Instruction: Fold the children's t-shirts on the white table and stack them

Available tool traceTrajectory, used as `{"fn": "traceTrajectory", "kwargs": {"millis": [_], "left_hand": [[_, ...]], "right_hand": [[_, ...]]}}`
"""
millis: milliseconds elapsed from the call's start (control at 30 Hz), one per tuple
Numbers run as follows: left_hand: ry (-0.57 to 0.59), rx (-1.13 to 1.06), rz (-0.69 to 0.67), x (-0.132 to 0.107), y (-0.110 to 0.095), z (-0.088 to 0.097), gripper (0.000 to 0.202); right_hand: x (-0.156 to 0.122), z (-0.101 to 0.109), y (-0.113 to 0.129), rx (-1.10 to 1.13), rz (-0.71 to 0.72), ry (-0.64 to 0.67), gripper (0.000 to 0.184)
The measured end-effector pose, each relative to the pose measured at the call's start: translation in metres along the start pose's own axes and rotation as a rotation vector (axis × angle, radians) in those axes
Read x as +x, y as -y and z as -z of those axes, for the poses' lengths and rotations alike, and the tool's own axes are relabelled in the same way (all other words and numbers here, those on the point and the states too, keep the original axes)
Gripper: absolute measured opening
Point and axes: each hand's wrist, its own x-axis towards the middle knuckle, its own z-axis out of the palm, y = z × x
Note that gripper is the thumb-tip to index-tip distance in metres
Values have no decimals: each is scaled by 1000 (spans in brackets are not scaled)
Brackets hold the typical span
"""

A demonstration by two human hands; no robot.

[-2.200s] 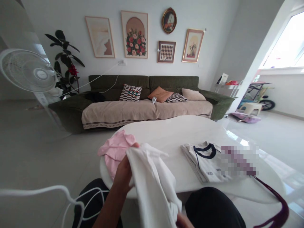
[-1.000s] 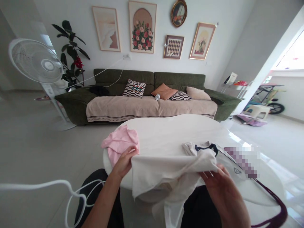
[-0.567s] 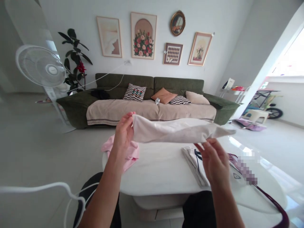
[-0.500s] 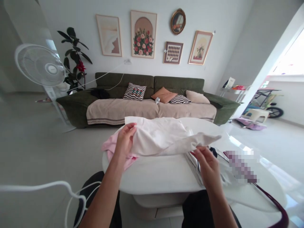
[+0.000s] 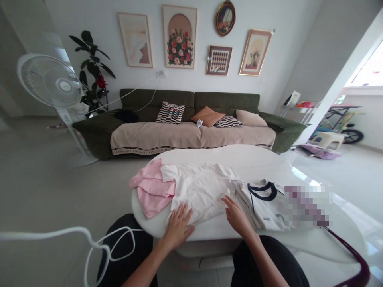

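A white T-shirt [image 5: 203, 187] lies spread on the white table [image 5: 251, 155], its surface slightly wrinkled. My left hand [image 5: 179, 227] rests flat on its lower left part, fingers spread. At the shirt's right edge is my right hand [image 5: 235, 213], fingers stretched out and holding nothing; whether it presses on the cloth I cannot tell. A crumpled pink garment [image 5: 154, 189] lies left of the shirt, partly under its sleeve. To the right sits a folded white shirt with a dark collar [image 5: 260, 203], on top of other folded cloth.
A dark red strap [image 5: 344, 249] hangs over the table's right edge, leading from a blurred patch. Behind the table stands a green sofa [image 5: 224, 103] with cushions. A white fan [image 5: 64, 85] stands at the left. A white cable [image 5: 86, 235] loops near my left knee.
The white T-shirt was held up between both hands and now lies flat on the table. Both hands have let go and come down nearer to me. The dark-collared shirt is now uncovered.
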Motion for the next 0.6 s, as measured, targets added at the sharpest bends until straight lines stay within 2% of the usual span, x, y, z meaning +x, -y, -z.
{"fn": "traceTrajectory", "kwargs": {"millis": [100,167,333,433,533,600], "left_hand": [[46,60,-22,-6,2,0,61],[82,72,-33,-11,4,2,65],[104,67,-68,-32,11,10,76],[73,33,-34,-45,19,16,71],[83,-38,-18,-51,22,30,62],[100,-84,-38,-49,18,40,51]], "right_hand": [[18,-10,-3,-253,34,107,69],[24,-12,0,-366,74,182,72],[22,6,9,-478,174,238,39],[17,37,0,-532,153,152,31],[20,85,-6,-555,116,-13,25],[26,120,-1,-550,126,-109,20]]}}
